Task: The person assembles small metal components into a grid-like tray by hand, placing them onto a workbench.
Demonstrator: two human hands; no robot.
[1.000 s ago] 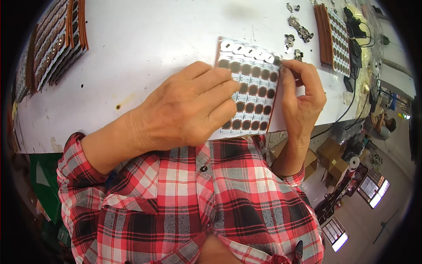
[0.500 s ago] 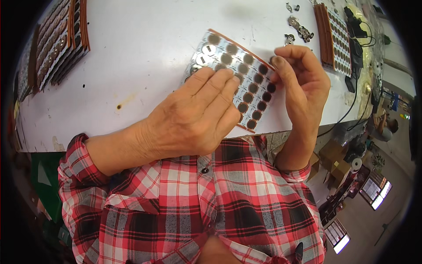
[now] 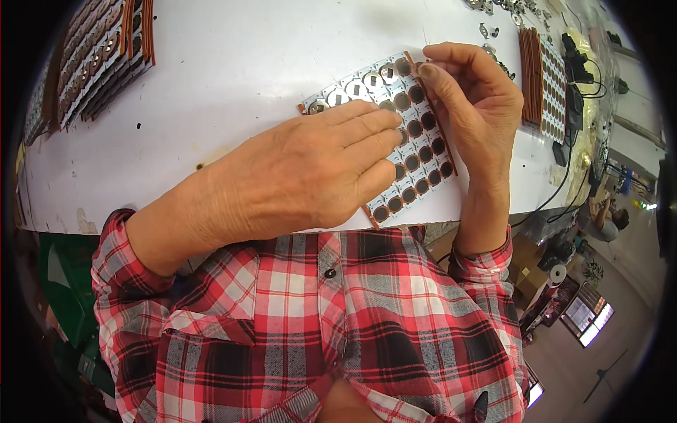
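A flat panel of small circuit boards [image 3: 412, 144] lies slanted on the white table, with rows of dark round spots and reddish-brown edge strips. Along its far row sit several shiny round metal pieces [image 3: 355, 89]. My left hand [image 3: 303, 166] rests across the panel, its fingers stretched out flat over the middle rows; its thumb is hidden. At the panel's far right corner, my right hand [image 3: 476, 95] is curled with thumb and forefinger by the edge strip. It appears to grip the panel there, though the contact is partly hidden.
Stacks of similar panels [image 3: 106, 60] stand at the far left, and another stack [image 3: 541, 84] at the right. Loose metal pieces [image 3: 518, 10] are scattered at the back right. Black cables [image 3: 575, 106] run along the table's right side. A green bin [image 3: 67, 282] is below, left.
The panel has turned clockwise, bringing its row of metal pieces to the far side. My right hand has moved up and slightly left with its edge; my left hand has shifted slightly.
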